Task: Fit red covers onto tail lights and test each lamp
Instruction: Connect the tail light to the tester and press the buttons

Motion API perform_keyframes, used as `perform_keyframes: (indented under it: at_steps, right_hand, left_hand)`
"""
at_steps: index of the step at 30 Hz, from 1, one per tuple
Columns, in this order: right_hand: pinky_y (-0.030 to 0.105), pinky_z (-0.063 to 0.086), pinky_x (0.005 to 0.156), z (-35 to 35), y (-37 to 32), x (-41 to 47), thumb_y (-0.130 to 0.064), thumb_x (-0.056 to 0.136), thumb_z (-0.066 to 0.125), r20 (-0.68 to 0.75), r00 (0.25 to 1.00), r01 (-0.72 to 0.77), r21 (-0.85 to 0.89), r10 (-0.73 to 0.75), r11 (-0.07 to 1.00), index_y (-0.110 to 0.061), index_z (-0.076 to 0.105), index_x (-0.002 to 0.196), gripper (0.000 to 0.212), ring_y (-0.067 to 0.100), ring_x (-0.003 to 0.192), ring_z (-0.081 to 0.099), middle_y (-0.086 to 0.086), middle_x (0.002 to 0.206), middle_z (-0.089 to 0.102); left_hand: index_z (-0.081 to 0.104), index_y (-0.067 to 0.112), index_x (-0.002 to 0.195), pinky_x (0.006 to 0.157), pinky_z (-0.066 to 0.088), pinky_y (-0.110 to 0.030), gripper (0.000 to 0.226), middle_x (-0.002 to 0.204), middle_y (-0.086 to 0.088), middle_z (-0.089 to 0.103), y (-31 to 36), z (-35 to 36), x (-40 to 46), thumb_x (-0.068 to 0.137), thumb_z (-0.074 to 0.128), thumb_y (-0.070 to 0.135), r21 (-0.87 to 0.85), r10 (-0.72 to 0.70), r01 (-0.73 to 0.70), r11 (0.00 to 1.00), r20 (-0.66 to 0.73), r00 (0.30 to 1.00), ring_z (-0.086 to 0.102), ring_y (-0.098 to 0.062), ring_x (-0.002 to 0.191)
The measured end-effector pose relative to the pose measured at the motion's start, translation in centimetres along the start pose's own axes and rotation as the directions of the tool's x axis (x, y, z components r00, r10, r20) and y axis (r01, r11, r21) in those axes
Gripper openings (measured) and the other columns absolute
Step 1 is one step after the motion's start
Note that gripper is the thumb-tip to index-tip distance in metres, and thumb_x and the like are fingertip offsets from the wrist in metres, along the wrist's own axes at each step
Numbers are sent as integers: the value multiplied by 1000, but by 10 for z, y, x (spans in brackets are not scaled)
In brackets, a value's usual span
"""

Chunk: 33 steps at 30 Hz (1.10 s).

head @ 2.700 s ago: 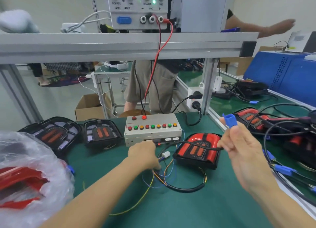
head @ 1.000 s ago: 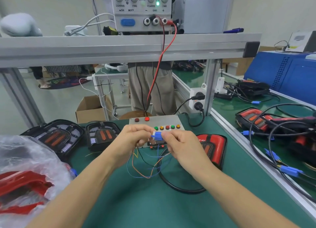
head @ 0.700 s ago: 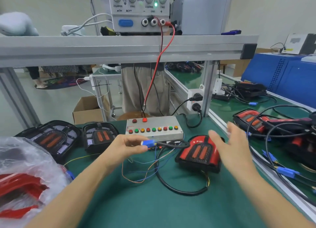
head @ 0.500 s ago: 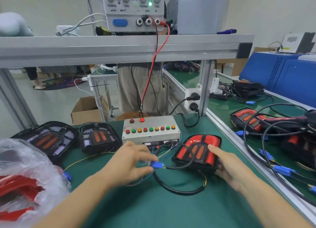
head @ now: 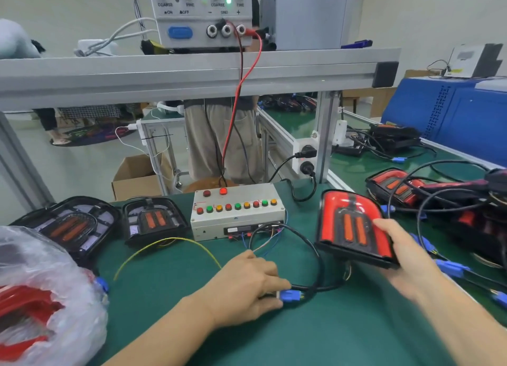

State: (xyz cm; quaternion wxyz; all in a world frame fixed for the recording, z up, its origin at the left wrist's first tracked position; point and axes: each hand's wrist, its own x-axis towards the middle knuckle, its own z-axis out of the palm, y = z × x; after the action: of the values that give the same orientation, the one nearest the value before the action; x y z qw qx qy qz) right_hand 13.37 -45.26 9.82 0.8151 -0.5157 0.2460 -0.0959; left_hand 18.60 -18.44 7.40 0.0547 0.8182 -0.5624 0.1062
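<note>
- While the left hand lies low on the green mat, its fingers and thumb pinch the blue connector against the mat; the connector sits at the fingertips, joined to a black cable that loops back toward the tester and runs on to the lamp
- The right hand grips the red-covered tail light by its near right edge, thumb on the red cover, fingers beneath; the lamp is lifted and tilted, face toward the camera, its far end close to the tester's right side; whether any part of it touches the mat cannot be told
- The test box, grey with a row of red, green and orange buttons, stands at the middle of the mat; one red lamp on its top row glows; thin coloured wires trail from its front, and a yellow wire curves off to the left
- Left of the box lie two uncovered tail lights, black housings with orange strips showing
- At the near left, a clear plastic bag holds red covers
- To the right, beyond the bench rail, more red lamps lie tangled in black cables with blue plugs
- Above, on the aluminium shelf, a power supply shows a green light; red and black leads drop from it toward the box
</note>
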Motion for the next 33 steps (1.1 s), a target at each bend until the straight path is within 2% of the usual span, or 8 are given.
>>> perform_keyframes:
  at_steps: [6, 13, 16, 19, 21, 24, 27, 33]
  right_hand:
    - [35, 51, 70, 14, 25, 3, -30, 93, 58, 25, 999, -27, -181, 32, 983, -13, 70, 102, 23, 21, 69, 69, 9, 85, 77]
    - [32, 51, 63, 6, 32, 5, -29, 92, 59, -38, 999, -11, -214, 3, 977, -11, 69, 99, 22, 16, 58, 69, 6, 74, 76]
    - [34, 51, 64, 6, 33, 7, -28, 91, 61, -68, 998, -5, -224, -10, 975, -11, 69, 96, 19, 19, 62, 68, 6, 72, 76]
    - [34, 50, 63, 5, 32, 7, -27, 89, 63, -108, 994, 3, -221, -27, 975, -12, 68, 92, 16, 21, 63, 66, 4, 65, 74]
    - [34, 50, 62, 2, 31, 7, -26, 88, 64, -116, 992, 11, -230, -39, 973, -11, 68, 90, 16, 23, 61, 66, 5, 63, 73]
    - [34, 50, 61, 0, 31, 6, -25, 87, 65, -113, 993, 16, -224, -42, 975, -12, 68, 87, 13, 20, 54, 66, 5, 63, 73]
    - [34, 49, 62, 1, 30, 7, -25, 87, 65, -73, 997, 21, -205, -37, 978, -13, 69, 91, 13, 23, 64, 67, 7, 68, 75]
    - [37, 52, 72, -6, 33, 13, -26, 89, 62, 5, 1000, 21, -146, -21, 989, -13, 71, 95, 17, 21, 61, 69, 10, 83, 77]
  left_hand:
    - [62, 28, 117, 81, 40, -28, 37, 95, 5, 63, 3, -1, 1, 90, 51, 51, 66, 34, -36, 997, 35, 999, 58, -17, 85]
    - [73, 25, 103, 86, 39, -28, 46, 97, 9, 69, -13, -20, -11, 87, 44, 59, -231, -279, 249, 941, -108, 954, 59, -10, 92]
    - [74, 17, 99, 88, 43, -33, 21, 98, 2, 70, -55, -29, -18, 89, 59, 28, -291, -639, 570, 768, -306, 705, 59, -19, 98]
    - [67, 18, 115, 91, 42, -36, 29, 112, -5, 62, -90, -35, -31, 89, 57, 12, -247, -852, 817, 521, -202, 482, 53, -26, 107]
    - [65, 19, 119, 93, 41, -36, 35, 118, -4, 60, -96, -33, -37, 86, 56, 9, -148, -822, 811, 566, -176, 541, 50, -25, 109]
    - [67, 18, 116, 98, 39, -33, 39, 121, 1, 61, -81, -25, -32, 83, 54, 3, -107, -640, 631, 768, -138, 756, 50, -22, 115]
    - [67, 20, 118, 103, 35, -27, 39, 125, 4, 61, -69, -16, -18, 87, 51, 4, -141, -578, 566, 812, -68, 813, 48, -17, 120]
    - [70, 19, 109, 97, 42, -37, 42, 119, -5, 62, -95, -24, -20, 84, 44, -3, -372, -886, 804, 464, -196, 420, 51, -24, 115]
